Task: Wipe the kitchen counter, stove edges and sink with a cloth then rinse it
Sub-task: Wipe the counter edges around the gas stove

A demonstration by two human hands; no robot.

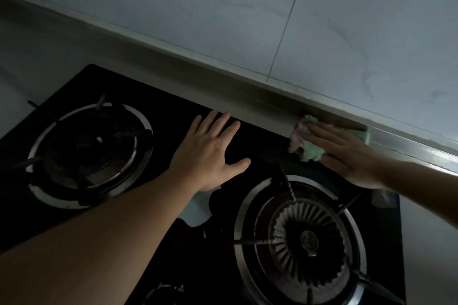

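Note:
A black glass stove (173, 116) with two burners fills the lower part of the head view. My right hand (347, 153) lies flat, fingers straight, pressing a green and pink cloth (311, 151) onto the stove's back edge, where it meets the narrow counter strip (247, 109). Part of the cloth is hidden under my palm. My left hand (210, 146) rests flat on the glass between the burners, fingers spread, holding nothing. No sink is in view.
The left burner (89, 153) and the right burner (307, 238) carry metal pan supports that stick up. A grey tiled wall (247, 20) rises right behind the counter strip. Pale counter (426, 242) runs along the stove's right side.

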